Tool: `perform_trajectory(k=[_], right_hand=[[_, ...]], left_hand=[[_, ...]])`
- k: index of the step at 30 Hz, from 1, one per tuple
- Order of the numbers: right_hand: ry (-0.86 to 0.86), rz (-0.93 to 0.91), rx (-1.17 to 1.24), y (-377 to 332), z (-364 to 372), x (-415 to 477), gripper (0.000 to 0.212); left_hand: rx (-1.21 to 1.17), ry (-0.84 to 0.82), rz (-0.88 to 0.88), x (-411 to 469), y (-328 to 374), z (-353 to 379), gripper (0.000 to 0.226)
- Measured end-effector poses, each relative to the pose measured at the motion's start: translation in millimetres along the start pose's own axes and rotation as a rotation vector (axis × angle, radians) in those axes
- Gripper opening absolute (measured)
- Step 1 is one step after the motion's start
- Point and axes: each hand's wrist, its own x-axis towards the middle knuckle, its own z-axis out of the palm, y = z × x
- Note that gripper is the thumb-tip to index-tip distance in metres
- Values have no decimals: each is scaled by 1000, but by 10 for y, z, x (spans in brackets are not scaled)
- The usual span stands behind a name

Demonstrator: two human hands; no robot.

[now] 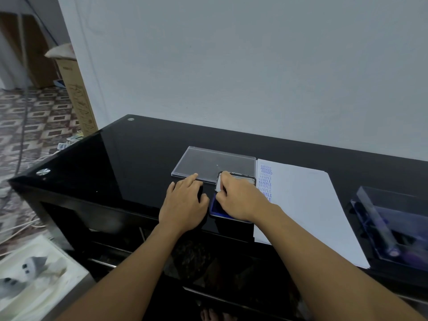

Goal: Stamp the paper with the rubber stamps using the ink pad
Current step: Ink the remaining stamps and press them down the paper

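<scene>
Fingers (222,180) on your right hand (240,200) are pinching the stamp (218,186) on the ink pad (215,208); the paper (301,200) is lying just right of it, stamped column running away from you. Meanwhile your left hand (185,205) is resting flat on the counter (139,158).

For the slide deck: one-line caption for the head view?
Right hand holds a rubber stamp on the blue ink pad, left hand flat on the black table, beside paper stamped AMENDED and SAMPLE.

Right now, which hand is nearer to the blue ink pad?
Right. The right hand is directly over the ink pad, gripping a stamp on it. The left hand lies flat on the black table just beside the pad's left edge.
</scene>
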Motion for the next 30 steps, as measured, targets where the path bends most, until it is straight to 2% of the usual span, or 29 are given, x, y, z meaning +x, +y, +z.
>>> perform_trajectory(k=[30], right_hand=[[-2,0,-28,19,8,26,13]], left_hand=[[10,9,-1,4,3,-1,42]])
